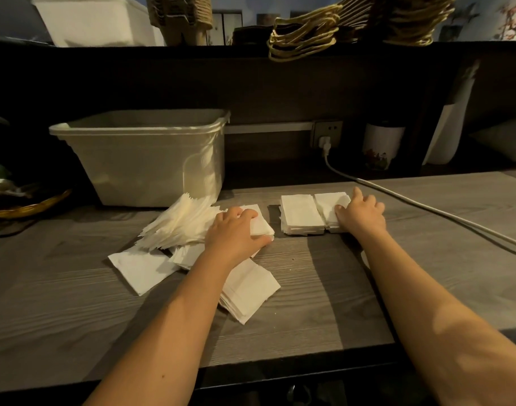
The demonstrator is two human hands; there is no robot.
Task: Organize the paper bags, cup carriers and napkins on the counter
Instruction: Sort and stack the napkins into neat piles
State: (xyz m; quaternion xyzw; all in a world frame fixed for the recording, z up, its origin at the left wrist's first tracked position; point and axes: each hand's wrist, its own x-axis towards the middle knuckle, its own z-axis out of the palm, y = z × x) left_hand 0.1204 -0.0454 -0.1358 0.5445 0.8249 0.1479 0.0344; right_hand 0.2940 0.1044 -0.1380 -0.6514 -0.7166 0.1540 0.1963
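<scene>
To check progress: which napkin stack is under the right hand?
The rightmost neat stack: the right hand rests on it. Its neighbour stack lies untouched; the fanned pile is messy.

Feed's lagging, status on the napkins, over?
Left grip holds a napkin stack. Right grip rests on tidy stack. Loose pile at left; cable at right.

No text, label, brand or number is readable on anything here

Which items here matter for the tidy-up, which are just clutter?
Job: loose napkins, two neat napkin stacks, paper bags on the shelf, left hand, right hand.
Lying about: plastic bin (maybe storage), power cable, wall socket, printed cup.
</scene>
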